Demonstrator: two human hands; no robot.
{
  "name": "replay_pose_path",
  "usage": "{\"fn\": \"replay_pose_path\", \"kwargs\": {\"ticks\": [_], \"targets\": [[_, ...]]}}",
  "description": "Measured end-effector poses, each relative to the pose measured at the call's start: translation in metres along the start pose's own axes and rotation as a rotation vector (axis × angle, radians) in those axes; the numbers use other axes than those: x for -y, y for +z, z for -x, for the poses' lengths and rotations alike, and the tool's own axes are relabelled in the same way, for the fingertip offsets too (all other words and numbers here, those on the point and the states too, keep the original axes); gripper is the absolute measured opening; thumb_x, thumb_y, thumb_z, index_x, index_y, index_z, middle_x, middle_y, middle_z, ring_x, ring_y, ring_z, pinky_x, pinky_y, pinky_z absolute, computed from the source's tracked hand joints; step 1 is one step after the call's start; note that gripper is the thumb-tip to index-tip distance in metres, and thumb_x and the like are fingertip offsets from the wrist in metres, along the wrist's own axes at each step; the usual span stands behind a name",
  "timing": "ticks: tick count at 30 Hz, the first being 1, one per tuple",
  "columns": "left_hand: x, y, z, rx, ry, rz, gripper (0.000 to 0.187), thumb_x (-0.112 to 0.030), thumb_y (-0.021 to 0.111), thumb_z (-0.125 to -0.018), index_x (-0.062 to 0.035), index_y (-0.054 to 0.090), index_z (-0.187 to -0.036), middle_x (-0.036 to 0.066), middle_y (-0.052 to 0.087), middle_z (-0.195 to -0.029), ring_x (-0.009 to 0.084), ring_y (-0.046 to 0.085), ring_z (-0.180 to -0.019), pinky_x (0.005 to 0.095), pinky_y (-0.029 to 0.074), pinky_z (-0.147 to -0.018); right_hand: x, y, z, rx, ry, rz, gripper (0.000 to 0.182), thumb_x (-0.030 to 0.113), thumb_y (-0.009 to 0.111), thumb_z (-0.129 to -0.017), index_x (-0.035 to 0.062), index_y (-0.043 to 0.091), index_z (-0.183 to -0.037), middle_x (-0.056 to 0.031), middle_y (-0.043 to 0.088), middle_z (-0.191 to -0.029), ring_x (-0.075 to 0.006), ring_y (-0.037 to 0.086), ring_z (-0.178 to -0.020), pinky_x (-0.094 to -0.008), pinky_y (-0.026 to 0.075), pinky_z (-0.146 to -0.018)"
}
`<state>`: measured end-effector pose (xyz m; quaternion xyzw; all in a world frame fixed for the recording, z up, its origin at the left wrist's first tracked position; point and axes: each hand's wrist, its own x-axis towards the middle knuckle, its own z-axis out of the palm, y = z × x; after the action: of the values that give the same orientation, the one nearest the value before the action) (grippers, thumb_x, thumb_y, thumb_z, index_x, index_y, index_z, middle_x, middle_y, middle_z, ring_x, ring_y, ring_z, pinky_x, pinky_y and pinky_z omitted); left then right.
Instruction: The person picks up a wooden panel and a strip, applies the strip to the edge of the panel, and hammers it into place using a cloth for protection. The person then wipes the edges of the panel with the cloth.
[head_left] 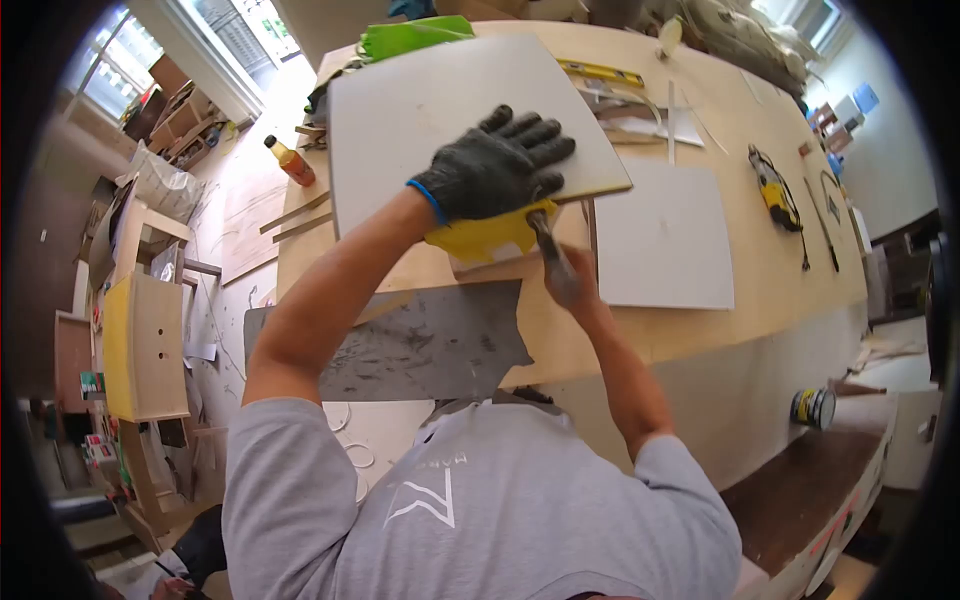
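Note:
My left hand (505,165), in a black glove with a blue cuff, lies flat on a white panel (400,110), fingers spread and pointing right. The panel rests raised and slightly turned over the table, with a yellow piece (480,238) showing under its near edge. Just below that edge is my right hand (566,280), its fingers closed around a dark, narrow thing (543,228) that reaches up to the panel's edge. What this thing is cannot be made out. A second white panel (665,240) lies flat on the table to the right.
The wooden table (780,290) carries a dark grey sheet (430,340) in front of me. A yellow corded power tool (775,190) lies at the right, a yellow level (600,72) at the back. A bottle (290,162) stands left; a can (813,408) is lower right.

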<state>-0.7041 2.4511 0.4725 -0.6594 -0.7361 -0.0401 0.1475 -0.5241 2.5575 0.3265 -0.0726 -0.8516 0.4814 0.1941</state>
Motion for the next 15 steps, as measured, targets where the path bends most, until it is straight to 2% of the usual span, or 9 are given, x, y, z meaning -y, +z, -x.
{"fn": "replay_pose_path", "kwargs": {"ticks": [1,2,5,6,9,13,15], "targets": [[0.004,-0.003,-0.001,0.002,-0.007,0.017,0.054,-0.041,0.043,-0.102,-0.0128,0.041,-0.148,0.015,0.038,-0.153,0.0328,0.034,-0.143,0.0473,0.020,-0.120,0.010,-0.001,0.001,-0.003,-0.018,-0.049,0.010,0.013,0.069,-0.081,0.0043,0.068,-0.085,-0.0137,0.067,-0.075,-0.0355,0.064,-0.066,-0.0416,0.051,-0.062],[0.002,-0.003,-0.001,0.015,-0.006,0.049,0.054,-0.041,0.042,-0.102,-0.0128,0.041,-0.148,0.015,0.038,-0.153,0.0327,0.033,-0.143,0.0472,0.019,-0.120,0.018,0.002,0.001,-0.049,-0.262,0.090,0.011,0.013,0.067,-0.084,0.0045,0.065,-0.079,-0.0130,0.065,-0.072,-0.0351,0.062,-0.063,-0.0434,0.049,-0.059],[0.002,-0.001,0.001,0.020,0.009,0.069,0.055,-0.043,0.039,-0.102,-0.0126,0.041,-0.148,0.015,0.037,-0.154,0.0316,0.032,-0.144,0.0466,0.019,-0.121,0.031,0.013,0.005,0.160,-0.382,0.332,0.018,0.018,0.068,-0.087,0.0052,0.063,-0.074,-0.0123,0.064,-0.070,-0.0345,0.061,-0.062,-0.0438,0.048,-0.058],[0.004,-0.002,0.002,0.018,0.026,0.070,0.055,-0.044,0.039,-0.103,-0.0125,0.041,-0.148,0.015,0.037,-0.154,0.0312,0.032,-0.144,0.0463,0.019,-0.121,0.038,0.018,0.006,0.152,-0.405,0.269,0.024,0.019,0.067,-0.088,0.0060,0.059,-0.070,-0.0119,0.060,-0.066,-0.0340,0.060,-0.062,-0.0445,0.046,-0.057],[0.022,-0.008,0.016,0.043,0.036,0.047,0.054,-0.043,0.038,-0.103,-0.0116,0.042,-0.147,0.015,0.037,-0.154,0.0295,0.032,-0.144,0.0451,0.019,-0.121,0.060,0.019,0.013,0.150,-0.399,0.273,0.027,0.020,0.067,-0.089,0.0064,0.058,-0.068,-0.0114,0.060,-0.065,-0.0332,0.060,-0.062,-0.0441,0.046,-0.058],[0.035,-0.008,0.034,0.014,0.048,0.049,0.054,-0.043,0.039,-0.103,-0.0105,0.042,-0.147,0.016,0.038,-0.153,0.0293,0.033,-0.144,0.0450,0.020,-0.121,0.080,0.022,0.013,0.185,-0.433,0.294,0.018,0.018,0.068,-0.087,0.0058,0.064,-0.075,-0.0123,0.063,-0.070,-0.0352,0.061,-0.064,-0.0447,0.048,-0.061],[0.035,-0.007,0.037,0.000,0.057,0.062,0.055,-0.043,0.039,-0.103,-0.0101,0.042,-0.147,0.016,0.038,-0.153,0.0294,0.033,-0.144,0.0451,0.020,-0.121,0.071,0.031,0.001,0.143,-0.543,0.214,0.012,0.017,0.070,-0.083,0.0067,0.066,-0.078,-0.0119,0.065,-0.072,-0.0349,0.062,-0.066,-0.0438,0.049,-0.063]]}}
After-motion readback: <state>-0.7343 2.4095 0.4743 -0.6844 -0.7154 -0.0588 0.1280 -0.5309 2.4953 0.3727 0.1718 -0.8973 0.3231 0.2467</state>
